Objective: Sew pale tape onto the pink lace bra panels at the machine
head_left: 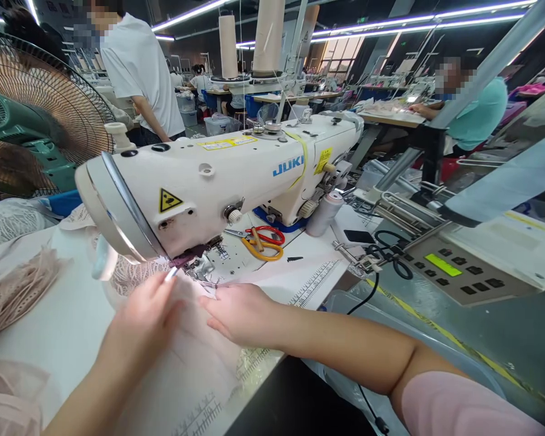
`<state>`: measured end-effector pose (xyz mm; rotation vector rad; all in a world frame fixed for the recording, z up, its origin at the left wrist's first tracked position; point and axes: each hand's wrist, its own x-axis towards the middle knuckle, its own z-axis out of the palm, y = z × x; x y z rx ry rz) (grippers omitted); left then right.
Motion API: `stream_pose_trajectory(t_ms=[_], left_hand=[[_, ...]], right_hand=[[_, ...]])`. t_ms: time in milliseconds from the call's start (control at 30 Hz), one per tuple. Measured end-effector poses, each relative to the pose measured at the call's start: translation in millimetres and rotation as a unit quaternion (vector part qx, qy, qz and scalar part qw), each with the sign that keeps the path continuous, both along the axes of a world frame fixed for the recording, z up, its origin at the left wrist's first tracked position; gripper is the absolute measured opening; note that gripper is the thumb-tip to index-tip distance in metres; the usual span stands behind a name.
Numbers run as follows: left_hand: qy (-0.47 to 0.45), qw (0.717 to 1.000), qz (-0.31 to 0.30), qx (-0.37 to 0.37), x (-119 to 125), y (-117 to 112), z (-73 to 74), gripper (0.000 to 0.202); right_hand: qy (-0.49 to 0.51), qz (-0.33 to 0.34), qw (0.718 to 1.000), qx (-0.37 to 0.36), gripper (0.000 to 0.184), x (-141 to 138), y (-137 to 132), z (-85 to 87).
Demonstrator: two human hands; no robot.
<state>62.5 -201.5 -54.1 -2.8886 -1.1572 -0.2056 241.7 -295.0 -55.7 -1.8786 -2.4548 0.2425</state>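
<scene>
A white sewing machine (pixel 200 181) stands in front of me, with pale pink lace fabric (pixel 138 275) under its head. My left hand (pixel 140 318) is closed at the near edge of the fabric, slightly blurred. A thin white piece (pixel 171 274) sticks out by its fingertips; its kind I cannot make out. To the right of the presser foot (pixel 202 266), my right hand (pixel 243 315) pinches the same fabric, thumb below and fingers on top. The sheer part of the cloth hangs toward me between both hands. The needle is hidden.
Scissors with red and orange handles (pixel 266 239) lie behind the foot, near a thread cone (pixel 326 213). Piled lace pieces (pixel 20 290) lie at left. A fan (pixel 36 115) stands behind them. A control box (pixel 472 260) is at right. Other people work beyond.
</scene>
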Motion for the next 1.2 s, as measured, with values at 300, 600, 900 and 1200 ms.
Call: stream_pose_trajectory(t_ms=[300,600,900,1200], left_hand=[[0.154,0.978,-0.131,-0.044,20,-40,9.7,0.047],[0.043,0.984,-0.168,0.029,1,-12,-16.9,0.044],[0.040,0.988,-0.145,0.027,-4,7,-18.1,0.051],[0.034,0.984,-0.159,-0.075,-5,-4,-11.2,0.052]], right_hand=[[0.000,0.017,1.000,-0.004,0.035,24,-32,-6.5],[-0.007,0.017,1.000,0.000,0.035,20,-16,-0.1],[-0.035,0.011,0.999,-0.014,0.036,15,-2,8.4],[-0.020,0.023,1.000,0.007,0.032,20,-7,0.7]])
